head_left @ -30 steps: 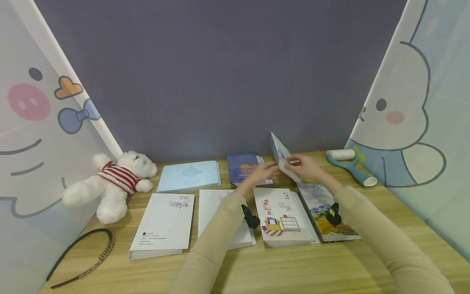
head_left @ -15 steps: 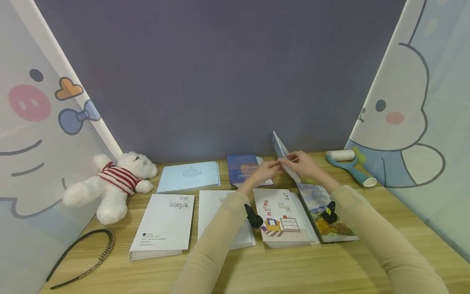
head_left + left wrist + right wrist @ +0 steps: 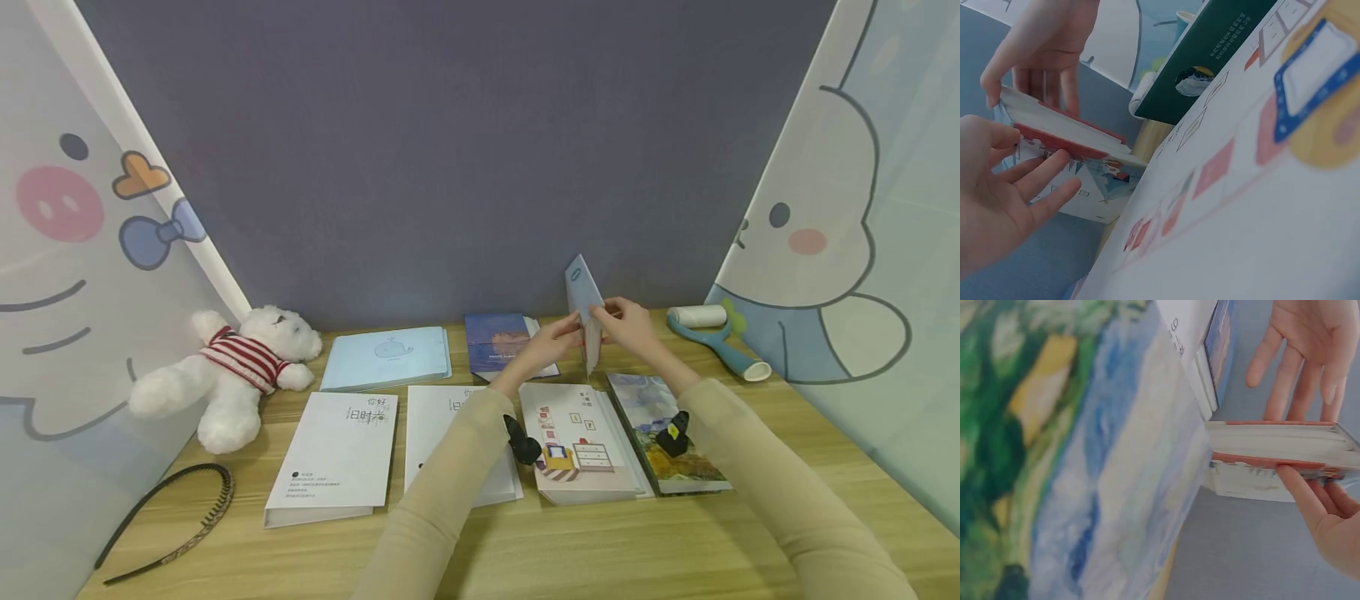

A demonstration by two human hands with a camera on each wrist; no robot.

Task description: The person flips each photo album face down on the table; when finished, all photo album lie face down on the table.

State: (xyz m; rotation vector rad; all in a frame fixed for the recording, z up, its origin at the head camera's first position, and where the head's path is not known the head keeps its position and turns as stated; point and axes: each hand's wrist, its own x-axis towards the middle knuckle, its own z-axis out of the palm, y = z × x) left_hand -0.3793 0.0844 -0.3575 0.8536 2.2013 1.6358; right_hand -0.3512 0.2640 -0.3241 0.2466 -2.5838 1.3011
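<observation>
Both hands hold a small light-blue photo album [image 3: 583, 292] on end near the back wall, its narrow side towards me. My left hand [image 3: 553, 340] pinches its left side low down; my right hand [image 3: 628, 323] grips the right side, thumb at the near edge. In the left wrist view, the album [image 3: 1072, 125] shows white page edges between red-edged covers, with the left hand [image 3: 1004, 187] below and the right hand [image 3: 1050, 50] above. In the right wrist view, the left hand's fingers [image 3: 1300, 375] are partly hidden behind the album [image 3: 1272, 440]; the right hand [image 3: 1329, 525] presses its other cover.
A room-print album [image 3: 573, 442] and a painting-covered album [image 3: 660, 425] lie just in front. Left are two white albums [image 3: 330, 454], a whale-print album [image 3: 386, 358] and a purple album [image 3: 495, 342]. A lint roller [image 3: 720, 337], plush bear [image 3: 240, 367] and headband [image 3: 213, 517] lie farther out.
The album has turned from leaning leftwards to standing steeper, its light-blue side now facing me. Both hands have shifted slightly right and regripped it; the other things stay put.
</observation>
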